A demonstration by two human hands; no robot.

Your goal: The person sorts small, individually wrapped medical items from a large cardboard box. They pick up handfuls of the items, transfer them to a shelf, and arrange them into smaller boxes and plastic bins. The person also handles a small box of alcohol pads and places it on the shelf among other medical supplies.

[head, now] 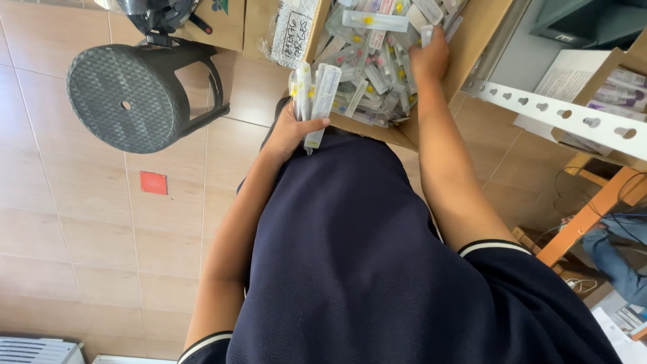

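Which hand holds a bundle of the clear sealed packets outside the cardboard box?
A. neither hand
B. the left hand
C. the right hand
B: the left hand clutches a bundle of packets beside the cardboard box, while the right hand reaches into the pile.

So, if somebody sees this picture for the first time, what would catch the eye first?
Probably the cardboard box at the top, heaped with small clear sealed packets. The right hand reaches into that heap, while the left hand holds a bundle of the same packets at the box's near edge. A round black stool stands on the tiled floor at upper left.
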